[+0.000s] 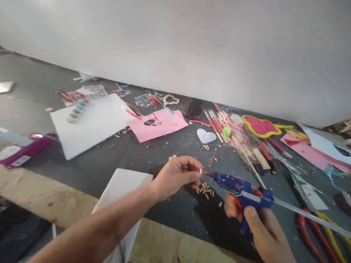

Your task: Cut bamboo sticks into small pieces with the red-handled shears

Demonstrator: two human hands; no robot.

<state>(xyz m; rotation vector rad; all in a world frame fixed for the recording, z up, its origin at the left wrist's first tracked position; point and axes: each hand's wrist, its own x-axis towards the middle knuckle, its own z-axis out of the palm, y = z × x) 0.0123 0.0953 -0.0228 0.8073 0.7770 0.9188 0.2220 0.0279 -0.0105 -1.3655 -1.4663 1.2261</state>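
Note:
My left hand (182, 173) is closed in a pinch on a small wooden stick piece (201, 171). My right hand (260, 226) wraps round the handle of a blue hot glue gun (241, 188), fingers by its orange trigger. The gun's nozzle points left, at or very near the stick piece; whether they touch I cannot tell. A clear glue stick (309, 215) runs out of the gun's back end. Below my left fingers lies a loose pile of short stick pieces (205, 190), and another small cluster (172, 157) sits just behind that hand.
White foam sheets (93, 124) and pink paper (161, 126) lie to the left and middle. A phone (195, 108), a paper heart (206, 136), wrapped sticks (219, 124) and a pink-and-yellow paddle shape (260, 126) are farther back. Red-handled scissors (309, 233) lie at right; a purple glue gun (26, 149) left.

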